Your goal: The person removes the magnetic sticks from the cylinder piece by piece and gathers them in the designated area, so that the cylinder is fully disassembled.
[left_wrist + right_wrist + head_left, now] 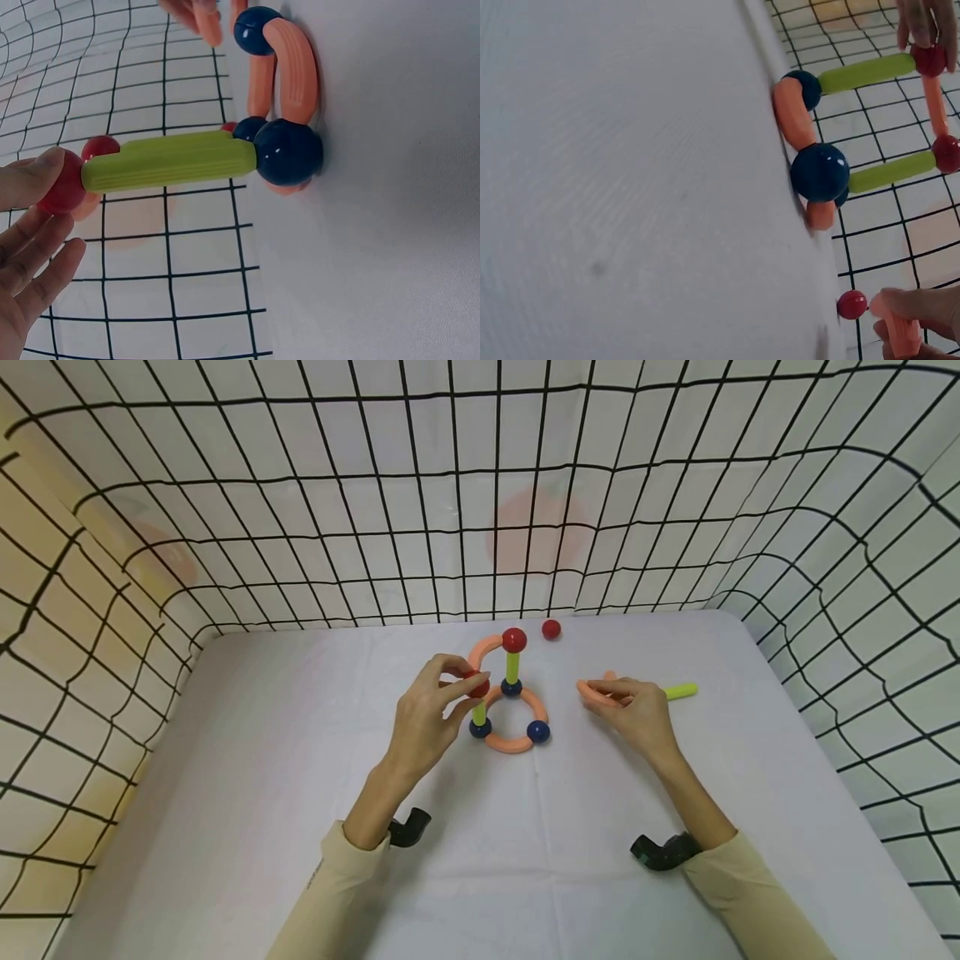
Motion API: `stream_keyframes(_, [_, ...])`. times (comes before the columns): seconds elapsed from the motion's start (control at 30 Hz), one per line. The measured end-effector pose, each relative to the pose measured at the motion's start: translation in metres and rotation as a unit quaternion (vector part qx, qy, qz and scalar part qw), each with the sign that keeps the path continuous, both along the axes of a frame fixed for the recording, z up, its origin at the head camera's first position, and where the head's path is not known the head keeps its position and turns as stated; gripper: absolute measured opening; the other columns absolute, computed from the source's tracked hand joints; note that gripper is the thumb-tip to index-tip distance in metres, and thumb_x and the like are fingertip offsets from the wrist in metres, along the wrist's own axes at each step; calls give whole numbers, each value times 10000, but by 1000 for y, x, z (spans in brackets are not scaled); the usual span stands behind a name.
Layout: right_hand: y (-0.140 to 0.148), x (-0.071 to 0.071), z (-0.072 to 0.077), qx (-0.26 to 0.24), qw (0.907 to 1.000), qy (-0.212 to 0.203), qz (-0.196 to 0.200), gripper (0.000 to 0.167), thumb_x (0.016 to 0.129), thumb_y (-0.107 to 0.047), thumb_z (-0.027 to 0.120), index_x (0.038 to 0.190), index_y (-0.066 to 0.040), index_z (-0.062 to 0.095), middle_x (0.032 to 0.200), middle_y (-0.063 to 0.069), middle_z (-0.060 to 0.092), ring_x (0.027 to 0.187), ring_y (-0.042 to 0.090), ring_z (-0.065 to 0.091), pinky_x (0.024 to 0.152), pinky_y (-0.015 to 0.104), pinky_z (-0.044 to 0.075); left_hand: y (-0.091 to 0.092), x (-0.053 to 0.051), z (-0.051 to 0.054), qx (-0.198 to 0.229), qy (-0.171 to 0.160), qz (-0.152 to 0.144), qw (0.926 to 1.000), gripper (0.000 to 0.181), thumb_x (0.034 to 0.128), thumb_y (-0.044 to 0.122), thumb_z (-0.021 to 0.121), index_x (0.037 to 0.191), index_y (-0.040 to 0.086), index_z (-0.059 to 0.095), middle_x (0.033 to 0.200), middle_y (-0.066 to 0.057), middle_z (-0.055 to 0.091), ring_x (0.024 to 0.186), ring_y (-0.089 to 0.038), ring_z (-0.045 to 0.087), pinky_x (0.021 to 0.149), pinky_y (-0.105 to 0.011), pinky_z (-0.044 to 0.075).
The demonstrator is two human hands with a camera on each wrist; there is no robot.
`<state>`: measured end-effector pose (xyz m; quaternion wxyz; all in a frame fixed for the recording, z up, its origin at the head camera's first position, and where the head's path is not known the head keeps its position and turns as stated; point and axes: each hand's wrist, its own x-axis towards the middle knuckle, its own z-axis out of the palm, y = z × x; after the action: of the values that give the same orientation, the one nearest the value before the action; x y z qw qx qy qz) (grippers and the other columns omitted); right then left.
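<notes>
My left hand (425, 718) pinches a red ball (64, 184) between thumb and fingers. The ball tops an upright green rod (169, 165) standing on a dark blue ball (289, 152). Orange curved rods (510, 745) and blue balls form a ring on the table. A second green rod (512, 668) stands on the ring with a red ball (513, 640) on top. A curved orange rod (484, 649) runs between the two red balls. To the right of the ring, my right hand (637, 714) grips a loose curved orange rod (597, 695).
One loose red ball (551, 629) lies near the back of the white table (247, 760). A green rod (681, 691) lies beside my right hand, with another orange piece (610, 675) partly hidden behind it. Black wire grid (420, 502) fences the back and sides.
</notes>
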<state>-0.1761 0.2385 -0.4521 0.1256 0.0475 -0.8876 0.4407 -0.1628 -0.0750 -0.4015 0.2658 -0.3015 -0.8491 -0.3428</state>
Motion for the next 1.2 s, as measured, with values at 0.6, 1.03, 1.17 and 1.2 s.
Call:
stream_keyframes(0.6, [3, 0, -3, 1347, 9864, -888, 307, 363, 887, -16, 787, 1244, 21, 729, 1089, 271, 707, 981, 367, 693, 755, 326, 523, 0, 1, 1, -53, -83, 22, 9999, 335, 840, -28, 825, 1162, 59, 795, 1134, -139, 654, 1082, -269, 643, 918, -347, 623])
stream_keyframes(1.03, [6, -2, -5, 1560, 9834, -917, -97, 396, 876, -46, 801, 1255, 34, 717, 1078, 265, 742, 1013, 402, 689, 829, 528, 558, 0, 1, 1, -50, -95, 54, 9999, 345, 827, -42, 833, 1157, 49, 795, 1135, -149, 656, 1080, -274, 643, 924, -352, 624])
stream_keyframes(1.17, [7, -2, -2, 1726, 9796, -1008, -225, 353, 879, -80, 804, 1217, 6, 748, 1042, 233, 760, 1009, 389, 685, 757, 493, 543, 0, 1, 0, -27, -87, 41, 9999, 345, 825, -43, 835, 1155, 48, 795, 1131, -149, 655, 1077, -273, 643, 919, -351, 626])
stream_keyframes(1.2, [7, -2, -2, 1743, 9791, -1010, -265, 343, 881, -86, 803, 1210, -3, 754, 1033, 226, 764, 1006, 386, 686, 735, 480, 537, 0, 1, 0, -24, -90, 38, 9999, 345, 825, -42, 834, 1156, 47, 794, 1129, -148, 654, 1076, -273, 643, 916, -350, 627])
